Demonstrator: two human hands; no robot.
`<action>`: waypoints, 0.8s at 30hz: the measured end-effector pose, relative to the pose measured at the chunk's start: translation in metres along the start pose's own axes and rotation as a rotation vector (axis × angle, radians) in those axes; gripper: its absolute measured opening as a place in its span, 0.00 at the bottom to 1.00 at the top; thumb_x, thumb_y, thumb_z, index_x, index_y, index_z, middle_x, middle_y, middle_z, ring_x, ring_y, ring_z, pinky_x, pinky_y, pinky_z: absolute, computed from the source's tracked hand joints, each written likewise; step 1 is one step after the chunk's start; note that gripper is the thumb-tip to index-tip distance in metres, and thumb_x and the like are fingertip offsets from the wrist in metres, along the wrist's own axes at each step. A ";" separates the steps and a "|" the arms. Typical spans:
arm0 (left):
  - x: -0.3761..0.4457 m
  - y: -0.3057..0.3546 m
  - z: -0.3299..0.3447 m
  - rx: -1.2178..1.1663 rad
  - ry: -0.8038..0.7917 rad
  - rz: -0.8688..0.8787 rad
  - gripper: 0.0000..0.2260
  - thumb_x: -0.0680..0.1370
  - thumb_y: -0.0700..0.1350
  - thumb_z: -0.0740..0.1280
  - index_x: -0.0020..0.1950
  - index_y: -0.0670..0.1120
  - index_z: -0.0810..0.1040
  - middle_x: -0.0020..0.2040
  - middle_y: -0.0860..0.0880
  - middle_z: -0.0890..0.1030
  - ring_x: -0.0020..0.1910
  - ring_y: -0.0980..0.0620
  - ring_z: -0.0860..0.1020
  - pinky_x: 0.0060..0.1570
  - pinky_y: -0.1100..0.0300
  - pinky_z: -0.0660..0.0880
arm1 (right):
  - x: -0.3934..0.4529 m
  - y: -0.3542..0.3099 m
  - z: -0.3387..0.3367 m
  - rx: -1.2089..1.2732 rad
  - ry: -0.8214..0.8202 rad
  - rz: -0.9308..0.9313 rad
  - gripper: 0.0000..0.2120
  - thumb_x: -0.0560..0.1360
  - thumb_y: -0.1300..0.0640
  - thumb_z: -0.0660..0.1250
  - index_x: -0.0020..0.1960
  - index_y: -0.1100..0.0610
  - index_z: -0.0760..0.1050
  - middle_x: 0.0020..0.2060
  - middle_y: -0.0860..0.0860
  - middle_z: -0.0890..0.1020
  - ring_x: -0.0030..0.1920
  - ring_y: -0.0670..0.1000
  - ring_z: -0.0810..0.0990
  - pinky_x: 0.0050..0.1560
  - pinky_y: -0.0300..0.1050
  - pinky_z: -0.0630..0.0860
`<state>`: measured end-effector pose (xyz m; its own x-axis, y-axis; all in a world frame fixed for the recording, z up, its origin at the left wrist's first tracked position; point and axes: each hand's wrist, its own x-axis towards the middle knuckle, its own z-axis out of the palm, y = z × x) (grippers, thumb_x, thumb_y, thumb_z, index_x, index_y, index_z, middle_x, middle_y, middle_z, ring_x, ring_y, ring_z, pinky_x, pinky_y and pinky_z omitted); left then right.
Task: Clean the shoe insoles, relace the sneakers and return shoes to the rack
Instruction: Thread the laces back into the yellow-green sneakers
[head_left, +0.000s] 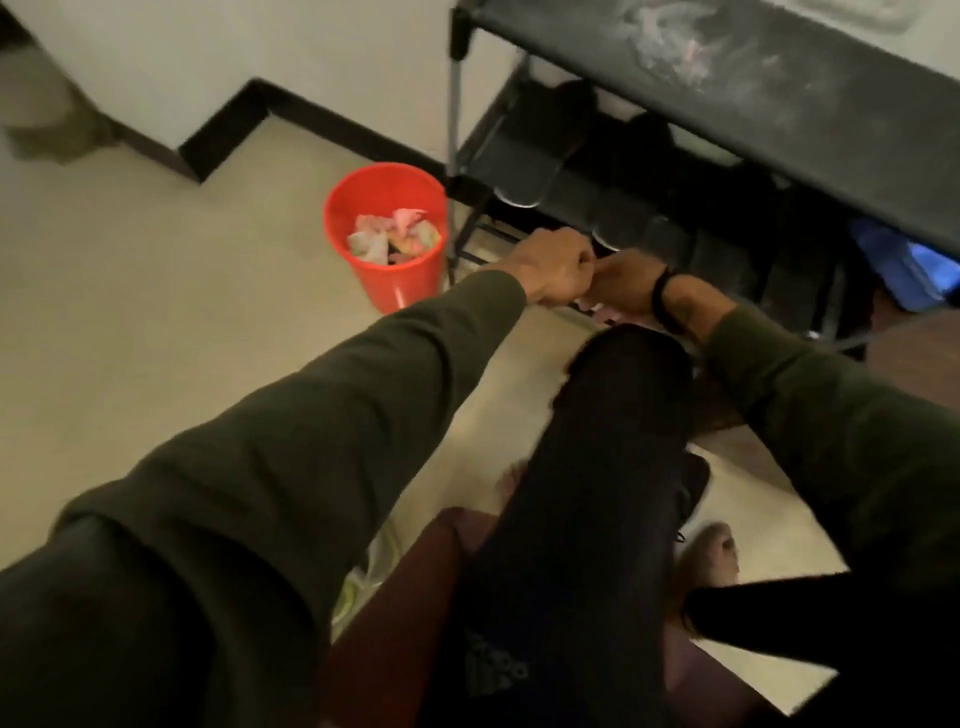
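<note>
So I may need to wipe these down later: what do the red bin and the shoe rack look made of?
The red bin looks like moulded plastic, with smooth, uniform colour and a slight sheen on its wall. The shoe rack seems to have metal tube legs, judging by a pale shiny upright, and dark matte shelves, dusty on top; blur leaves the shelf material open.

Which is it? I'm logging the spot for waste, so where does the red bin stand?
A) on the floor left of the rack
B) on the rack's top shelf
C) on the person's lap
A: the red bin, holding crumpled scraps, stands on the floor left of the rack.
</note>
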<state>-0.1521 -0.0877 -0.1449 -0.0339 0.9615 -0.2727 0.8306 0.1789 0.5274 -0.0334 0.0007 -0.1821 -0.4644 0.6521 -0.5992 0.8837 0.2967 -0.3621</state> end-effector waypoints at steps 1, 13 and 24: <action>-0.014 -0.028 0.001 -0.012 -0.008 -0.074 0.14 0.79 0.51 0.59 0.53 0.47 0.81 0.57 0.43 0.83 0.57 0.41 0.80 0.51 0.53 0.73 | 0.007 -0.023 0.002 -0.033 -0.031 -0.042 0.13 0.77 0.56 0.69 0.61 0.57 0.80 0.52 0.58 0.85 0.42 0.56 0.84 0.40 0.45 0.80; -0.246 -0.243 0.219 -0.309 -0.469 -0.939 0.23 0.79 0.57 0.68 0.68 0.43 0.76 0.63 0.45 0.80 0.60 0.44 0.79 0.58 0.55 0.77 | -0.010 -0.164 0.247 -0.533 -0.482 -0.361 0.16 0.80 0.50 0.65 0.65 0.56 0.76 0.64 0.56 0.78 0.62 0.59 0.77 0.63 0.53 0.76; -0.255 -0.209 0.288 -0.490 -0.593 -0.945 0.23 0.80 0.53 0.68 0.72 0.44 0.74 0.66 0.43 0.78 0.57 0.44 0.82 0.55 0.53 0.82 | -0.008 -0.145 0.261 -0.586 -0.494 -0.285 0.15 0.80 0.53 0.65 0.64 0.57 0.77 0.60 0.56 0.80 0.58 0.58 0.79 0.60 0.53 0.78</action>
<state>-0.1576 -0.4306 -0.4171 -0.1456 0.1883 -0.9713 0.3138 0.9398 0.1352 -0.1730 -0.2299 -0.3113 -0.5272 0.1546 -0.8356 0.5515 0.8103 -0.1981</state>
